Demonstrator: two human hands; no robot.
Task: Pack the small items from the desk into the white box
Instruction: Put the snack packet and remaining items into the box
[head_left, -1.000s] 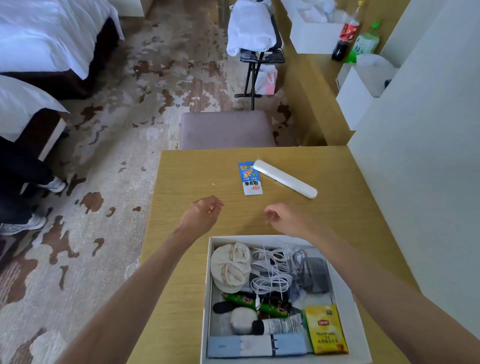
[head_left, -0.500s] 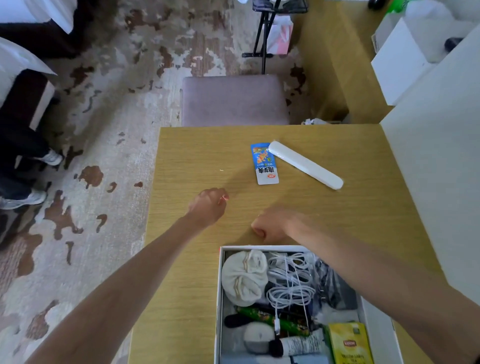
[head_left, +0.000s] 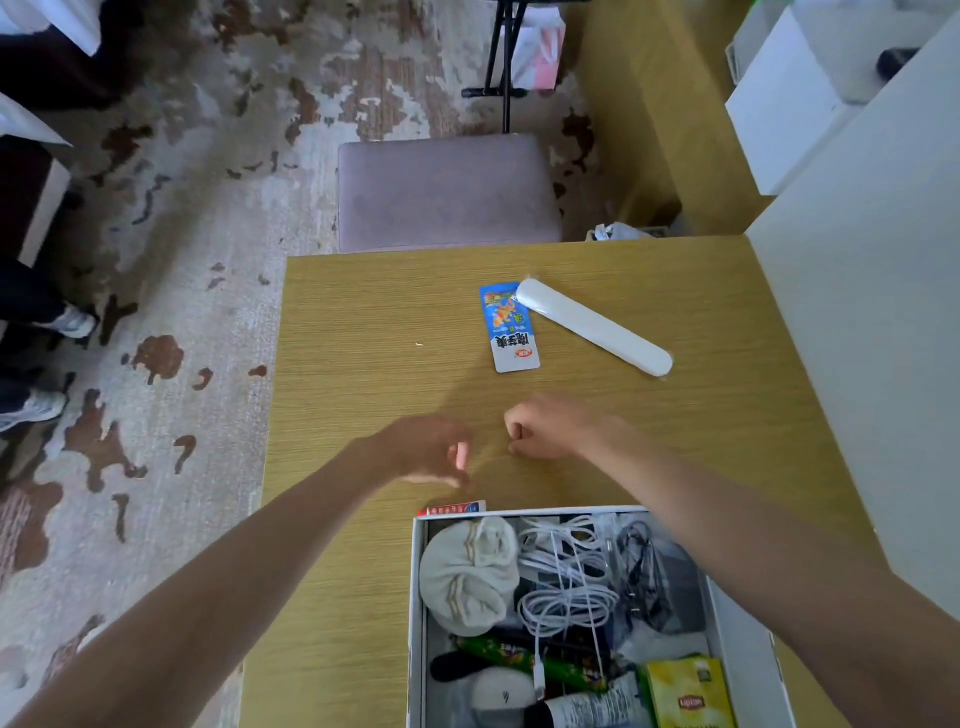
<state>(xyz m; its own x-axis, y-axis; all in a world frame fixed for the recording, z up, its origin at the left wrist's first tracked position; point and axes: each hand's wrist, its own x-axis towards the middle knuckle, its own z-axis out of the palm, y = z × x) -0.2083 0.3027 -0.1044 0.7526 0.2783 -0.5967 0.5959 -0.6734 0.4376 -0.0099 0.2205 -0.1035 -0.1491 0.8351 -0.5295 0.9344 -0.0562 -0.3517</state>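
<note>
The white box (head_left: 416, 582) sits at the desk's near edge, packed with rolled socks (head_left: 467, 571), white cables (head_left: 566, 577), a black cable (head_left: 644, 577), a green packet (head_left: 519, 662) and a yellow Lipton tea box (head_left: 691, 696). On the desk beyond it lie a blue and white sachet (head_left: 509, 327) and a long white case (head_left: 592, 327), touching at their far ends. A small red, white and blue packet (head_left: 452, 509) lies against the box's far rim. My left hand (head_left: 431, 452) hovers blurred just above that packet, fingers loose. My right hand (head_left: 545, 428) is curled into a fist, nothing visible in it.
A padded stool (head_left: 447, 192) stands against the desk's far edge. A white wall panel (head_left: 857, 364) borders the desk on the right. A person's shoes (head_left: 52, 322) are on the patterned carpet at the left. A folding stand (head_left: 498, 62) is behind the stool.
The view has tilted down and closer to the desk. Both hands have drawn nearer together in front of the box. The small red, white and blue packet now shows at the box's far rim.
</note>
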